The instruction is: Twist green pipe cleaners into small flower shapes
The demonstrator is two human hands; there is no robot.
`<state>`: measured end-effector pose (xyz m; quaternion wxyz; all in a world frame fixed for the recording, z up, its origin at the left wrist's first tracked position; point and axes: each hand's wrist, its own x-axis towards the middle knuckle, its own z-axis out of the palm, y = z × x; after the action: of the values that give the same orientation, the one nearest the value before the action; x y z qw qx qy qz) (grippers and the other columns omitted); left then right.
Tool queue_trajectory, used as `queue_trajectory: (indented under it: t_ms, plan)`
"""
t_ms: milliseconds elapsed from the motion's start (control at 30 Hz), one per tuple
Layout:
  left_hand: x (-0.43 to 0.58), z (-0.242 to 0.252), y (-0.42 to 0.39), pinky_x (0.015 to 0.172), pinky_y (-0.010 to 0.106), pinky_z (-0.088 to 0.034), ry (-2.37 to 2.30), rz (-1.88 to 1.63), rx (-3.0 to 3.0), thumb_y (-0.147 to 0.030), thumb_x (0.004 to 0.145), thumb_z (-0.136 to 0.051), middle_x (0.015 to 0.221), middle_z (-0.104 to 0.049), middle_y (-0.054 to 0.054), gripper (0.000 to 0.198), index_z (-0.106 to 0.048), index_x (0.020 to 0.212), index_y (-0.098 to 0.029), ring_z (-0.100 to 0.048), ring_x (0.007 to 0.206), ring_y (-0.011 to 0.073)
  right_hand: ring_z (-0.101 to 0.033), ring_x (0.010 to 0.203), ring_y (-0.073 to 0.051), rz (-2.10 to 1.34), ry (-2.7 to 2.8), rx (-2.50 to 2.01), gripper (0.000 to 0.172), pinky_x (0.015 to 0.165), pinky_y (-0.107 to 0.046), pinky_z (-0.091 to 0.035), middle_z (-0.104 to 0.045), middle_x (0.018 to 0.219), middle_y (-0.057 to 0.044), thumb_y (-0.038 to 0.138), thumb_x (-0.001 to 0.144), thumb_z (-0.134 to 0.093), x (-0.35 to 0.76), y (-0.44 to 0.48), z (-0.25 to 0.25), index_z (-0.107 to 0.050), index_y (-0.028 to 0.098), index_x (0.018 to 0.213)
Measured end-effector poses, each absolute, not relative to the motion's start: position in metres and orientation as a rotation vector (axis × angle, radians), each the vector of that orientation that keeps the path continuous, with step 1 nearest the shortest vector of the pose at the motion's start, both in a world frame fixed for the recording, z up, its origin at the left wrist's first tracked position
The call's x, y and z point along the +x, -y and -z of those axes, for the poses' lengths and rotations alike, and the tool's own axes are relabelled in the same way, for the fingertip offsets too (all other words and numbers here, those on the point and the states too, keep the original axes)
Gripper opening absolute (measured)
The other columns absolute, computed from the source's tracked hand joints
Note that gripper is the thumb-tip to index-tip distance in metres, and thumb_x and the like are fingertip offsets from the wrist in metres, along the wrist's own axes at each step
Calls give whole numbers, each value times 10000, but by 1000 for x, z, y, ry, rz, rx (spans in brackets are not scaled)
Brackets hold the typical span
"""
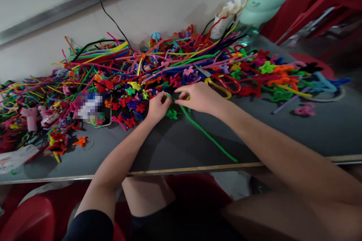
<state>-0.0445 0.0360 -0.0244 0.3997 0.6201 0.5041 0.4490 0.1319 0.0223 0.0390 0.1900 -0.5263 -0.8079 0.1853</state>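
Note:
My left hand (158,107) is closed in a pinch, with a bit of green pipe cleaner showing at its fingertips. From there the long green pipe cleaner (207,138) runs under my right hand and down toward the table's front edge. My right hand (195,97) is close beside the left, thumb and forefinger apart around the pipe cleaner without visibly gripping it. Just below the fingertips lies a green pipe-cleaner flower (172,113). Scissors (223,83) with red and yellow handles rest behind my right hand.
Loose pipe cleaners (107,54) and finished flowers (283,75) are heaped along the wall. A blurred phone-like object (89,107) lies left of my hands. A white cup (222,24) and a pale green bottle (258,7) stand at the back right, near red chairs (325,0).

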Motion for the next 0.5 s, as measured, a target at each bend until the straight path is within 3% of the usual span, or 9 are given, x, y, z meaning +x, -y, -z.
queue_trajectory:
  t_ms: [133,267,400,500]
  plan:
    - [-46,25,-37,513,220,-298,-1131,-1087,1517,-351,756,-697,573,-570,-14,226,-636,647,-162,-437,517,81,-661,757,-230,-343,2387,-1479,194,647,-320,-438,-723,782,-49,245,807,-544,123,-26,-28,-731,216,847]
    - [-50,22,-40,523,205,-333,-1020,-1137,1366,-471,736,-705,615,-581,-12,321,-634,678,-164,-442,536,74,-655,865,-218,-323,2314,-1288,287,719,-326,-468,-710,970,-88,233,877,-440,123,-26,-14,-699,189,994]
    - [-55,17,-41,552,184,-377,-947,-1142,1172,-443,700,-761,641,-579,-20,310,-628,735,-165,-486,578,68,-668,886,-211,-410,2087,-1171,305,776,-340,-498,-718,988,-95,279,912,-419,114,-20,0,-690,183,1013]
    - [-56,14,-37,550,175,-385,-833,-1127,1004,-373,710,-779,650,-560,-31,263,-612,788,-187,-493,578,61,-680,873,-211,-456,1955,-1155,295,698,-318,-518,-732,992,-91,320,912,-448,108,-14,3,-696,185,998]
